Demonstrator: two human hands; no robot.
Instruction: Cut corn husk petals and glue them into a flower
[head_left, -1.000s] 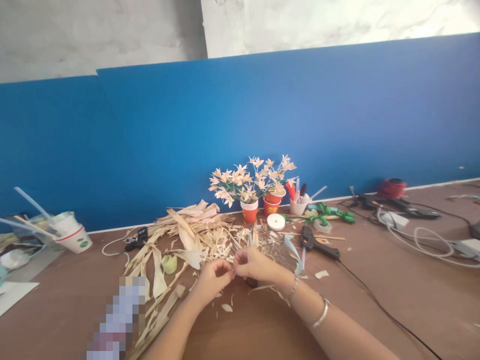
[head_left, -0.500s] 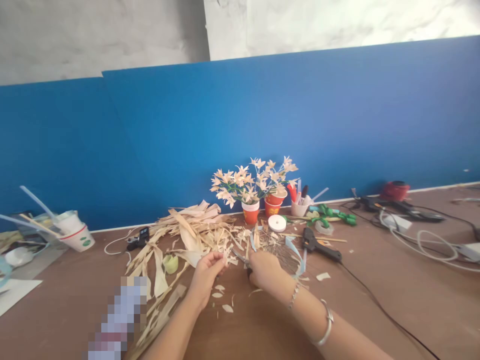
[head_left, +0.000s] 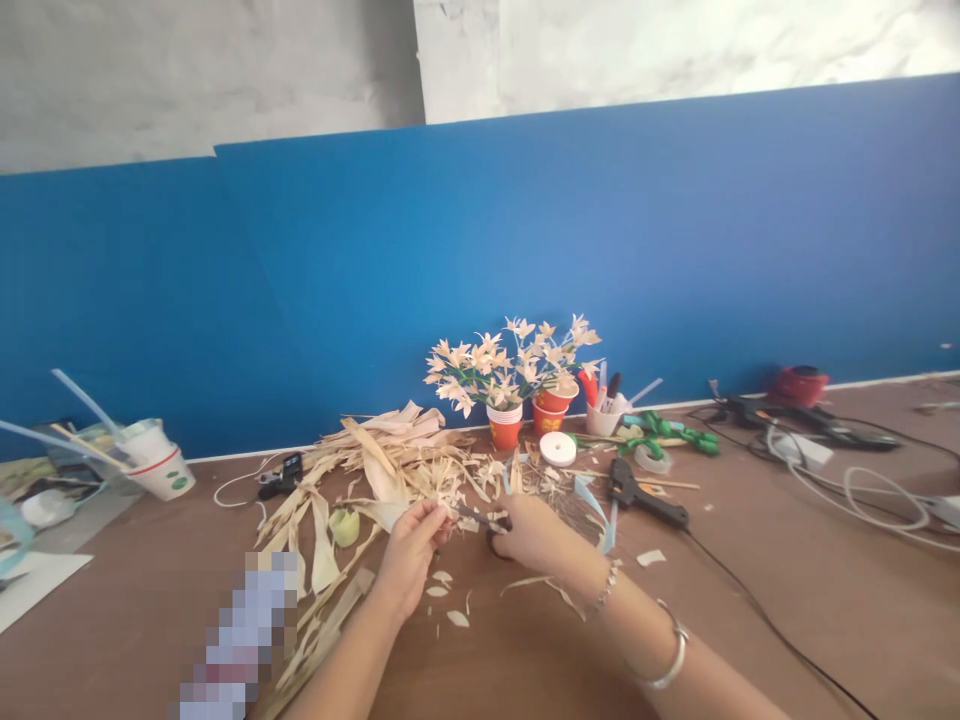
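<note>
Scissors (head_left: 480,517) in right hand (head_left: 529,532), scrap (head_left: 444,509) seemingly in left hand (head_left: 411,552), cup logo (head_left: 178,478) blurred

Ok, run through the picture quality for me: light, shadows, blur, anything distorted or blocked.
Head view: upper-right wall nearly washed out; blue board paler, purplish towards the right, faintly shadowed behind the flowers; fine detail smeared around the scissors, the piece in the left hand too soft to identify; blocky pixels mask a lower-left strip.
</note>
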